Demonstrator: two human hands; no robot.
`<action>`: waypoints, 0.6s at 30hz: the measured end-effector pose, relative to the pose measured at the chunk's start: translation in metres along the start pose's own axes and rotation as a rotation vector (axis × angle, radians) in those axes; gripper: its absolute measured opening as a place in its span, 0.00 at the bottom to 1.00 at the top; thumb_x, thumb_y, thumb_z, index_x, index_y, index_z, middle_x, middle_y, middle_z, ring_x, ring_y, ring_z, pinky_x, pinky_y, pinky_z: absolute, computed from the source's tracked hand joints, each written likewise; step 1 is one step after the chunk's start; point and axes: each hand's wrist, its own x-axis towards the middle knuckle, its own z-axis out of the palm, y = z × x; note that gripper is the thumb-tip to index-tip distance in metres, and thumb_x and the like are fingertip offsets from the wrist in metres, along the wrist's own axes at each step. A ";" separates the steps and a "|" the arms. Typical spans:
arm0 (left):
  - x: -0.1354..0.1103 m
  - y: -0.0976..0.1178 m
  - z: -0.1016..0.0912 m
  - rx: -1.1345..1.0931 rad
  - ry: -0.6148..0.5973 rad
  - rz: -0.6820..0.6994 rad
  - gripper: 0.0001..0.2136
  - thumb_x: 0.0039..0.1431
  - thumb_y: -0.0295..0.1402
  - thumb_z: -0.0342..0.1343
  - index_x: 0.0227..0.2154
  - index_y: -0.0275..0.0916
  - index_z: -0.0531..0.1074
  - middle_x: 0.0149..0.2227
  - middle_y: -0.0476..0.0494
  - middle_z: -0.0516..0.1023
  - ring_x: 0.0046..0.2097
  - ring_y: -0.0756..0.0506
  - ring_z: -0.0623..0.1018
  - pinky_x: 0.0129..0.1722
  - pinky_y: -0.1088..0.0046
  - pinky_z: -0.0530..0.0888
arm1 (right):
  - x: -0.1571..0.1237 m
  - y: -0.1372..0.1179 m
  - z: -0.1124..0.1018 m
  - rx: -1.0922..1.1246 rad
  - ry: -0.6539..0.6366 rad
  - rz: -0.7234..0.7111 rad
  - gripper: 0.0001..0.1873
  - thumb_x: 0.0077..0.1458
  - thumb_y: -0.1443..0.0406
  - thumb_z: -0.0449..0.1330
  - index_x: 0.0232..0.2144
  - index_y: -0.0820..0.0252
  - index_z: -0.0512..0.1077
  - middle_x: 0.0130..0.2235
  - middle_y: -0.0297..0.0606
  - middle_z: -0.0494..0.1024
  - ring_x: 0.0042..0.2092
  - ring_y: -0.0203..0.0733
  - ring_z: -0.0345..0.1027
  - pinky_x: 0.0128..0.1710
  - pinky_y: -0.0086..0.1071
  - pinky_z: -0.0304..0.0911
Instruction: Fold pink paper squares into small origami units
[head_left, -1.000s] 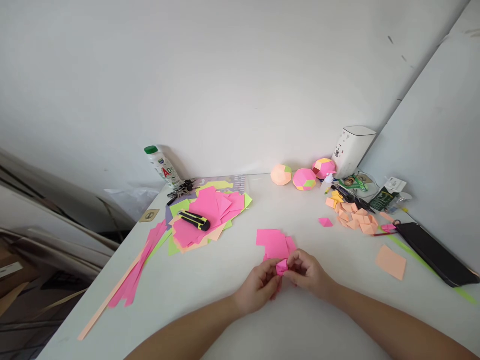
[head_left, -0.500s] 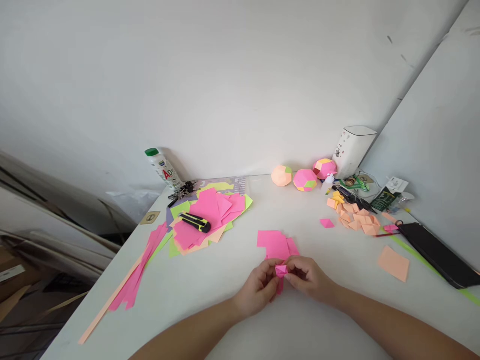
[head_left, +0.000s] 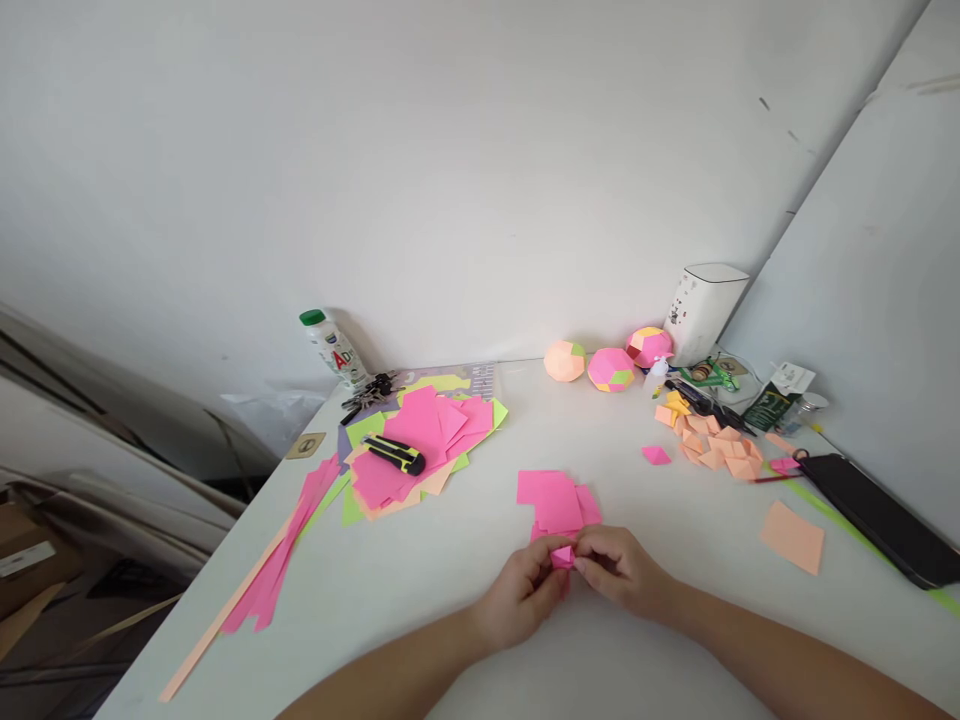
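Between my two hands is a small folded piece of pink paper (head_left: 562,557), held just above the near part of the table. My left hand (head_left: 523,592) pinches its left side with thumb and fingers. On the other side my right hand (head_left: 619,570) grips the right edge, fingers curled and closed. Several flat pink paper pieces (head_left: 556,500) lie right behind the hands, partly covered by them. One folded pink diamond shape (head_left: 656,455) rests farther off to the right, apart from the hands.
A paper pile (head_left: 420,430) with a utility knife (head_left: 394,453) on top lies left, beside pink strips (head_left: 281,560). Paper balls (head_left: 611,369) stand by the wall. Folded peach pieces (head_left: 720,447), a peach sheet (head_left: 793,537) and a black pouch (head_left: 877,515) are right. A bottle (head_left: 334,350) leans back left.
The folded pink paper has turned slightly in my fingers, and both hands still hold it. The view has shifted a little, so everything sits slightly lower.
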 end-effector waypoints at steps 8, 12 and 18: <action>0.001 -0.002 0.000 -0.097 0.016 -0.045 0.19 0.59 0.43 0.50 0.49 0.37 0.62 0.24 0.53 0.64 0.20 0.55 0.60 0.20 0.79 0.59 | -0.001 0.004 0.002 -0.057 0.045 -0.065 0.10 0.42 0.72 0.51 0.15 0.59 0.56 0.18 0.29 0.58 0.21 0.32 0.51 0.22 0.28 0.49; 0.001 -0.001 -0.003 -0.166 0.012 -0.058 0.20 0.59 0.46 0.49 0.47 0.37 0.62 0.24 0.53 0.65 0.19 0.56 0.61 0.20 0.79 0.59 | -0.002 0.004 0.001 -0.040 0.024 -0.071 0.10 0.44 0.72 0.50 0.16 0.59 0.57 0.19 0.30 0.59 0.22 0.33 0.51 0.23 0.28 0.49; 0.002 0.006 -0.003 -0.210 0.029 -0.069 0.21 0.58 0.48 0.50 0.45 0.36 0.61 0.23 0.54 0.65 0.18 0.56 0.61 0.20 0.78 0.59 | -0.003 0.001 0.001 -0.003 0.001 0.014 0.07 0.47 0.71 0.53 0.20 0.60 0.61 0.22 0.31 0.62 0.23 0.33 0.52 0.23 0.27 0.51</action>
